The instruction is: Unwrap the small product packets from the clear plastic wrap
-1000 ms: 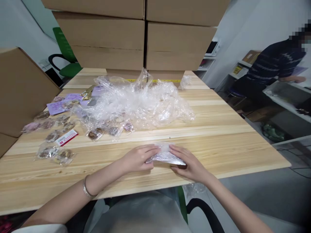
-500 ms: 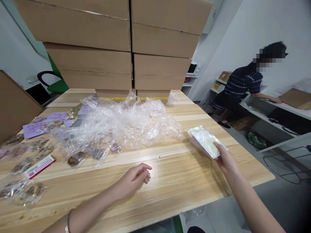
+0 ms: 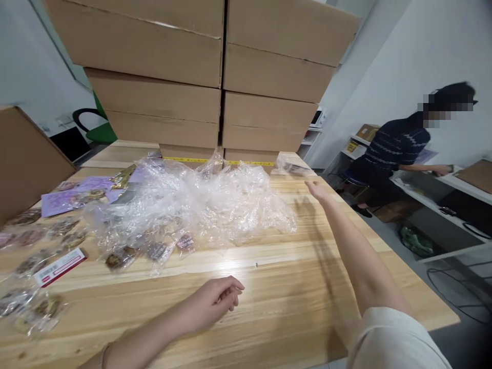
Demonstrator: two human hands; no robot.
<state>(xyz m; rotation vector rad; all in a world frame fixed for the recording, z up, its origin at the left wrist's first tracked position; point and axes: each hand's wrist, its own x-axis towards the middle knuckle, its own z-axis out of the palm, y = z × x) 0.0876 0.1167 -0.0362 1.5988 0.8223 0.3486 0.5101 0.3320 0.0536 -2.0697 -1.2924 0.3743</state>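
Note:
My left hand (image 3: 226,296) rests low over the near middle of the wooden table (image 3: 269,318). Its fingers are loosely bent with gaps between them, and nothing is in it. Out over the far right part of the table, my right hand (image 3: 317,190) is open with its fingers stretched forward. Just beyond its fingertips, a dark flat packet in clear plastic (image 3: 294,167) lies at the table's far right; its details are blurred. A large heap of crumpled clear plastic film (image 3: 215,200) spreads across the middle, to the left of my right hand.
Stacked cardboard boxes (image 3: 165,102) rise behind the heap. At left lie several small wrapped pieces (image 3: 119,256), a red-and-white label card (image 3: 59,266), purple sheets (image 3: 57,200) and a gold packet (image 3: 123,177). Another box (image 3: 31,159) stands far left. A seated person (image 3: 400,143) works at right.
My right hand first carried the flat wrapped packet away from my left hand to the right, then reached forward and let go of it. My left hand stays near the table's front.

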